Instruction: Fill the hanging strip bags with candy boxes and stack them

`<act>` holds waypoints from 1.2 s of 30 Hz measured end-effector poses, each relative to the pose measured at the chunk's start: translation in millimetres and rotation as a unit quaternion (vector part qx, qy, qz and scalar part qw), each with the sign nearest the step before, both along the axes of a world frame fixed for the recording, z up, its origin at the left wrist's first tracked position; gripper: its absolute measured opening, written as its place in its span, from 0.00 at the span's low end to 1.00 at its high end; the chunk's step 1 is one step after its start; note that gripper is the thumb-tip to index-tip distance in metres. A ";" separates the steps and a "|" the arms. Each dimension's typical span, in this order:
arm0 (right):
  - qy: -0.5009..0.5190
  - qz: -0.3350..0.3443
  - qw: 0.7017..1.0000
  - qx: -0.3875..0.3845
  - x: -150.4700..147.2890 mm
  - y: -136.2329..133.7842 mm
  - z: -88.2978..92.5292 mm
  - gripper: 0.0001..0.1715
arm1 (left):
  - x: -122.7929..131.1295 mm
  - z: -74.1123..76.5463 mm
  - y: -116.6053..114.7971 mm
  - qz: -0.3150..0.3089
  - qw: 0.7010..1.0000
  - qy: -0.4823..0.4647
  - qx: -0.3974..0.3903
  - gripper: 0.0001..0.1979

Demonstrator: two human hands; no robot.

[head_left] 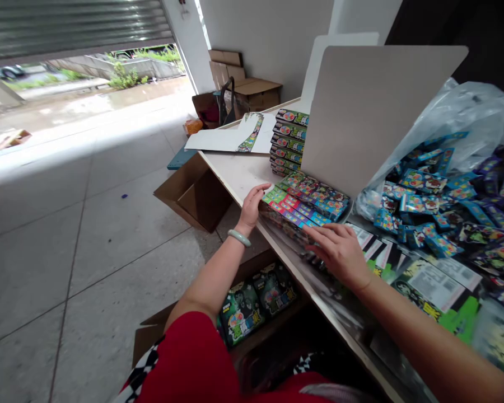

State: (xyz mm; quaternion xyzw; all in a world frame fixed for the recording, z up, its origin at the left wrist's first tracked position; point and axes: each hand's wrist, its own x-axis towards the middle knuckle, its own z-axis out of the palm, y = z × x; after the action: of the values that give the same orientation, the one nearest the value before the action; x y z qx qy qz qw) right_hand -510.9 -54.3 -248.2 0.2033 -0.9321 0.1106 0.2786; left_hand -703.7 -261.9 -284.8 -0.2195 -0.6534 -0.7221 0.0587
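Observation:
My left hand, with a pale green bangle on the wrist, presses against the near end of a stack of colourful card packets. My right hand lies across the stack's other side, its fingers spread on the packets, so the stack sits between both hands. Behind it stands a tidy pile of black-edged boxes. To the right, a clear plastic bag spills many blue packets over printed sheets. The stack's lower layers are partly hidden by my right hand.
A white table edge runs below my hands. Under it, an open carton holds green packets. A grey card sheet stands upright behind the stack. Another open carton sits on the tiled floor, and stacked cartons stand by the wall.

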 end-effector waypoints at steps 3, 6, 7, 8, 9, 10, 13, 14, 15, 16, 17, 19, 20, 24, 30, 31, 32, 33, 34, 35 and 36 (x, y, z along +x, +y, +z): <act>0.012 0.003 1.000 0.003 -2.5 -1.7 -5.4 0.20 | -3.4 3.1 -0.8 0.006 1.000 0.013 -0.016 0.16; 0.003 -0.002 1.000 0.004 0.0 -8.0 -10.3 0.15 | -1.8 6.2 -1.9 -0.002 0.999 0.022 -0.039 0.17; -0.001 -0.003 1.000 0.003 2.0 -9.5 -10.5 0.14 | 0.1 7.0 -2.0 -0.007 0.999 0.026 -0.047 0.17; -0.003 -0.003 1.000 0.001 4.4 -10.3 -10.0 0.13 | 2.4 7.7 -1.7 -0.013 0.998 0.029 -0.053 0.17; -0.007 0.000 1.000 -0.002 7.2 -10.3 -9.1 0.12 | 4.9 8.3 -1.0 -0.019 0.998 0.032 -0.058 0.18; -0.013 0.007 1.000 -0.001 10.1 -9.7 -8.0 0.11 | 7.3 8.7 0.2 -0.025 0.997 0.034 -0.062 0.18; -0.042 0.042 0.998 0.011 18.3 -6.7 -6.7 0.12 | 11.7 7.6 5.9 -0.045 0.996 0.038 -0.071 0.17; -0.050 0.051 0.997 0.011 20.3 -5.8 -7.3 0.14 | 11.9 6.1 7.8 -0.049 0.995 0.037 -0.073 0.17; -0.051 0.053 0.997 0.005 21.7 -5.1 -8.3 0.16 | 11.5 4.0 9.4 -0.051 0.995 0.034 -0.076 0.18; -0.047 0.044 0.998 -0.006 22.4 -4.4 -9.6 0.19 | 10.5 1.3 10.5 -0.050 0.995 0.030 -0.080 0.18; -0.042 0.029 0.999 -0.017 22.5 -3.7 -11.0 0.21 | 9.0 -1.8 11.0 -0.047 0.995 0.025 -0.086 0.18; -0.044 0.000 0.999 -0.022 21.4 -2.2 -13.4 0.23 | 5.7 -7.7 9.9 -0.037 0.994 0.016 -0.102 0.19; -0.055 -0.006 0.998 -0.016 20.6 -1.4 -14.1 0.23 | 4.3 -9.8 8.5 -0.032 0.993 0.012 -0.114 0.19; -0.104 0.019 0.994 0.018 18.4 3.8 -6.7 0.22 | 6.9 -5.2 1.7 -0.014 0.985 0.025 -0.171 0.17; -0.101 0.047 0.993 -0.031 -11.0 31.2 34.7 0.22 | 33.8 32.2 12.6 -0.002 0.961 0.138 -0.238 0.15; -0.097 0.020 0.994 -0.037 -20.6 37.1 39.2 0.20 | 37.9 38.4 18.9 -0.022 0.955 0.158 -0.250 0.14; -0.100 -0.008 0.994 -0.036 -30.4 42.4 41.8 0.16 | 41.3 43.9 26.2 -0.045 0.949 0.174 -0.260 0.12; -0.109 -0.029 0.993 -0.030 -39.4 46.4 42.7 0.13 | 44.0 48.8 33.8 -0.068 0.941 0.190 -0.273 0.12; -0.122 -0.041 0.991 -0.020 -46.9 48.9 42.5 0.12 | 46.0 52.9 41.3 -0.090 0.928 0.207 -0.296 0.13; -0.134 -0.042 0.990 -0.012 -52.4 50.0 41.6 0.12 | 47.6 56.4 48.0 -0.109 0.911 0.227 -0.326 0.15; -0.142 -0.038 0.989 -0.006 -55.4 50.0 40.6 0.12 | 49.1 59.3 53.3 -0.125 0.890 0.249 -0.361 0.17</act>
State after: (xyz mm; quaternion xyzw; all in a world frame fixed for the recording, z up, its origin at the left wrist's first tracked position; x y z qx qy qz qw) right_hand -566.4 -4.2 -207.6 0.1481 -0.9685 0.1336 0.1491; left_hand -654.6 -208.6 -225.5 -0.4784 -0.7999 -0.3595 0.0453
